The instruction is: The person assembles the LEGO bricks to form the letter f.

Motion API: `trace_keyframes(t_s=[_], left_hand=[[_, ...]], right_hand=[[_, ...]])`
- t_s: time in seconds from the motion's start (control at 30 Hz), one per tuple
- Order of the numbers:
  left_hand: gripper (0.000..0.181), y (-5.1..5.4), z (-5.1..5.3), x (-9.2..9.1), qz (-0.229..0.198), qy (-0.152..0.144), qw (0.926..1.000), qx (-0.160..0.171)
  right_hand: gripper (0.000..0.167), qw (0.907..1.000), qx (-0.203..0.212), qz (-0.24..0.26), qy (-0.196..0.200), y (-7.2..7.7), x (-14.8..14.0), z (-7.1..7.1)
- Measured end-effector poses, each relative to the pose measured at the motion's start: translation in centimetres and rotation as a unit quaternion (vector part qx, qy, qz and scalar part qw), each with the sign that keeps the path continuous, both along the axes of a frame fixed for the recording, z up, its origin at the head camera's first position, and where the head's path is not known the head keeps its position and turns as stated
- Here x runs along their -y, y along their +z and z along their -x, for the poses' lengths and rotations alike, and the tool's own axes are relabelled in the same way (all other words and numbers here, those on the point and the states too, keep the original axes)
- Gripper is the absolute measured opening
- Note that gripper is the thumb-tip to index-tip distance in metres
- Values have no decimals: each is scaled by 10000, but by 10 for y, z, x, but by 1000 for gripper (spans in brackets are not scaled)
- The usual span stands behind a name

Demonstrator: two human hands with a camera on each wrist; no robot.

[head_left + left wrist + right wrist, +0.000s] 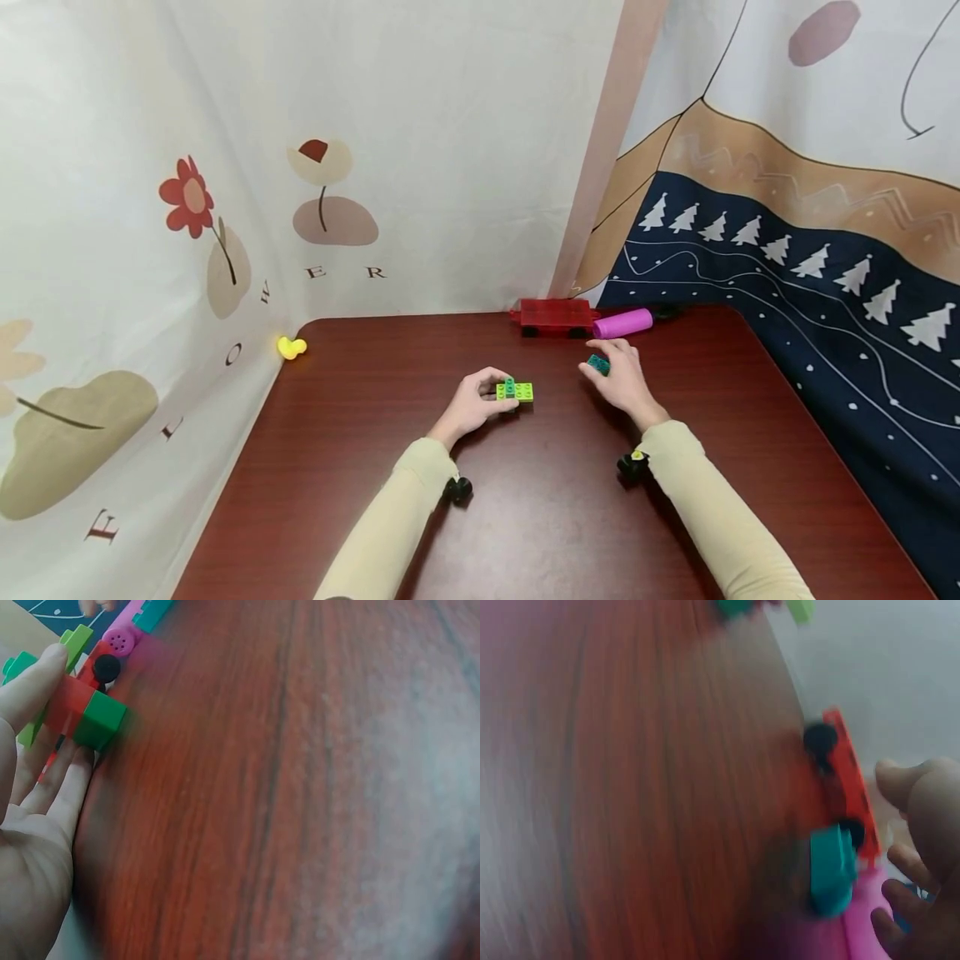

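Observation:
My left hand (480,400) grips a small stack of toy building bricks. A lime-green plate (525,392) lies across the stack, with a small green brick (510,386) on top of it. In the left wrist view a red brick (70,703) and a darker green brick (101,720) show under the plate, and the thumb presses on it. My right hand (621,379) is over the table with thumb and fingers spread. Between them, seemingly apart from the fingertips, a teal brick (831,866) sits on the table; the right wrist view is blurred.
Along the table's back edge stand a red toy wagon (557,315) with black wheels and a magenta cylinder (622,323). A dark object (667,312) lies beside the cylinder. At the far left corner is a yellow toy piece (291,347). Printed curtains (450,167) border the brown table (360,500).

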State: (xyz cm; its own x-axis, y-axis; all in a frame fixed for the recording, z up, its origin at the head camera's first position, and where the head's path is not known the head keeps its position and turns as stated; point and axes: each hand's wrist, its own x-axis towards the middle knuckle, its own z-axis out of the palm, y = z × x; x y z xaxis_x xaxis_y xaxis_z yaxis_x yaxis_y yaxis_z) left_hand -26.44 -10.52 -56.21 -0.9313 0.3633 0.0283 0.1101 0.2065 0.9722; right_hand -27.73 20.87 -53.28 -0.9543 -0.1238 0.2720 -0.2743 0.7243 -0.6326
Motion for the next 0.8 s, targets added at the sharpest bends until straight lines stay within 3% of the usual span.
trace_keyframes(t_s=[0.27,0.57,0.8], left_hand=[[36,0,-2,1,16,-22,10000,33],[37,-1,0,1,24,-14,10000,28],[38,0,0,-1,44,9,9999,107]], right_hand=[[61,9984,538,-183,-23,-10,-27,6],[62,9976,617,-305,-65,-15,-29,12],[56,9946,961,-268,-281,-19,-28,13]])
